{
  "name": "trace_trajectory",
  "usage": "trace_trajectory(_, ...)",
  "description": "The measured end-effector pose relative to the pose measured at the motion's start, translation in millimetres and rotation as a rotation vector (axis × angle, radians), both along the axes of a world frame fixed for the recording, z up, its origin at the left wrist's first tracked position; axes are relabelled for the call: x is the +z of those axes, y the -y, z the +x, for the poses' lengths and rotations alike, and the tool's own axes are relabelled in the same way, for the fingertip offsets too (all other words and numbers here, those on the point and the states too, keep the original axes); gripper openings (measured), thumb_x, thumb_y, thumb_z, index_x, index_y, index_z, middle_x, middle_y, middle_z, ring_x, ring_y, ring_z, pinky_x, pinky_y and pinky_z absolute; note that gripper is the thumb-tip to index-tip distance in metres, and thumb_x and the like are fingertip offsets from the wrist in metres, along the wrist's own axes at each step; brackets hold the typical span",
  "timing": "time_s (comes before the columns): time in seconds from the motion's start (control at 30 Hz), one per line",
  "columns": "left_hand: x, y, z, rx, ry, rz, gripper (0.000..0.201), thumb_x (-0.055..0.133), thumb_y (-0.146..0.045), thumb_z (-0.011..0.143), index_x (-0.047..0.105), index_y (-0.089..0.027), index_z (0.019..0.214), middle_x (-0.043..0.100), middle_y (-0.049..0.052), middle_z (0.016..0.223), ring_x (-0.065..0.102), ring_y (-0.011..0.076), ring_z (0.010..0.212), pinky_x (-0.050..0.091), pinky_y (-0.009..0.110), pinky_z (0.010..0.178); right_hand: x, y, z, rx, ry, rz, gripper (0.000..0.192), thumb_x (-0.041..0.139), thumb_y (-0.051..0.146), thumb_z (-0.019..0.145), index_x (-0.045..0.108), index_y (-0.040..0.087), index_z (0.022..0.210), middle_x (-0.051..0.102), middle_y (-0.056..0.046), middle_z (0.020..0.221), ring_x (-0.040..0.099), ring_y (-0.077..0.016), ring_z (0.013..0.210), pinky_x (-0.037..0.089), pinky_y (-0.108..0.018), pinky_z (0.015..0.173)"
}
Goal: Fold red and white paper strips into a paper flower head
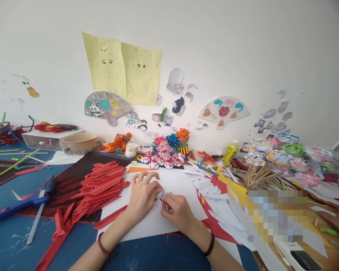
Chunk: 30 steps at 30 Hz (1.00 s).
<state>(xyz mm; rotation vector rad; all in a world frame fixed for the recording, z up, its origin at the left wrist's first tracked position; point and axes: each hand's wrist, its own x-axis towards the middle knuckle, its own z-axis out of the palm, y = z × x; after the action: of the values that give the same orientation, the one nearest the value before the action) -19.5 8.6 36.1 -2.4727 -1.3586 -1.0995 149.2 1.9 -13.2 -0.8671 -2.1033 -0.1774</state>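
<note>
"What's on the left?"
"A pile of red strips (103, 188), folded but apparently unused."
"The left hand (143, 194)?"
"Thumb and fingers curl nearly closed on a small paper piece (159, 193) over the white sheet (188, 188); it looks unfinished."
"Any done?"
"The red-and-white blossoms (168, 162) behind look complete."
"The right hand (177, 211)?"
"Fingertips pinch that piece too."
"Beyond?"
"White strips (214, 190), seemingly left to use."
</note>
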Motion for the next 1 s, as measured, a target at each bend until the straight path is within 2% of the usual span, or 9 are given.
trace_trajectory(0.3, -4.1, -2, 1, 0.052, 0.009, 0.013, 0.02, 0.057, -0.014, 0.086, 0.066, -0.023, 0.069, 0.063, 0.003, 0.11, 0.048, 0.0263, 0.101, 0.032, 0.045, 0.083, -6.8, 2, -4, -0.03, 0.042, 0.056, 0.022, 0.046, 0.012, 0.082, 0.049, 0.02, 0.061, 0.049, 0.003, 0.054, 0.045, -0.0106, 0.047, 0.033, -0.023, 0.052)
trace_trajectory(0.37, -4.3, -2, 1, 0.041, -0.006, 0.027, 0.019, 0.056, -0.016, 0.087, 0.066, -0.023, 0.073, 0.063, 0.004, 0.108, 0.048, 0.0261, 0.099, 0.032, 0.044, 0.082, -7.3, 2, -4, -0.075, 0.037, 0.058, 0.023, 0.047, 0.013, 0.082, 0.049, 0.019, 0.06, 0.051, 0.003, 0.053, 0.046, -0.0109, 0.046, 0.032, -0.024, 0.051)
trace_trajectory(0.47, -1.7, 1, -2, 0.007, -0.047, 0.063, 0.021, 0.047, -0.012, 0.09, 0.065, -0.024, 0.089, 0.062, 0.005, 0.109, 0.048, 0.0244, 0.097, 0.033, 0.042, 0.081, -7.5, 1, -2, -0.153, 0.006, 0.024, 0.023, 0.047, 0.015, 0.082, 0.05, 0.019, 0.059, 0.053, 0.002, 0.053, 0.048, -0.0107, 0.045, 0.031, -0.024, 0.05)
trace_trajectory(0.57, 0.3, 6, -6, -0.042, -0.144, 0.098, 0.027, 0.046, -0.006, 0.085, 0.061, -0.023, 0.1, 0.061, 0.007, 0.108, 0.049, 0.024, 0.094, 0.033, 0.04, 0.077, -6.6, 0, 0, -0.23, -0.032, -0.01, 0.026, 0.048, 0.018, 0.085, 0.05, 0.019, 0.06, 0.054, 0.002, 0.052, 0.049, -0.0105, 0.044, 0.03, -0.023, 0.05)
trace_trajectory(0.67, -5.1, 11, -4, -0.069, -0.325, 0.107, 0.017, 0.049, -0.01, 0.083, 0.059, -0.02, 0.091, 0.061, 0.007, 0.092, 0.049, 0.0246, 0.086, 0.032, 0.041, 0.074, -5.5, -1, 1, -0.266, -0.041, -0.023, 0.03, 0.047, 0.021, 0.089, 0.05, 0.019, 0.06, 0.054, 0.002, 0.051, 0.049, -0.0109, 0.044, 0.03, -0.024, 0.049)
trace_trajectory(0.8, -19.6, 9, 5, -0.076, -0.374, 0.128, 0.015, 0.044, -0.011, 0.092, 0.056, -0.019, 0.098, 0.059, 0.005, 0.083, 0.049, 0.0219, 0.079, 0.032, 0.037, 0.069, -2.3, -1, 4, -0.172, 0.017, -0.014, 0.028, 0.048, 0.021, 0.092, 0.053, 0.019, 0.064, 0.058, 0.001, 0.056, 0.052, -0.0118, 0.048, 0.033, -0.024, 0.051)
trace_trajectory(0.93, -24.4, 2, 5, -0.116, -0.38, 0.158, 0.018, 0.044, -0.012, 0.095, 0.053, -0.019, 0.081, 0.059, 0.004, 0.076, 0.049, 0.0205, 0.075, 0.031, 0.035, 0.068, 9.5, -2, 15, -0.068, 0.086, 0.025, 0.023, 0.052, 0.027, 0.092, 0.059, 0.019, 0.072, 0.06, 0.0, 0.062, 0.055, -0.0128, 0.052, 0.036, -0.025, 0.054)
trace_trajectory(1.0, -22.5, 1, 2, -0.087, -0.35, 0.161, 0.018, 0.044, -0.013, 0.095, 0.054, -0.019, 0.081, 0.059, 0.003, 0.074, 0.049, 0.0209, 0.075, 0.03, 0.035, 0.068, 17.3, -4, 22, -0.106, 0.022, -0.008, 0.019, 0.052, 0.029, 0.093, 0.061, 0.019, 0.079, 0.062, 0.0, 0.066, 0.057, -0.0129, 0.057, 0.039, -0.025, 0.058)
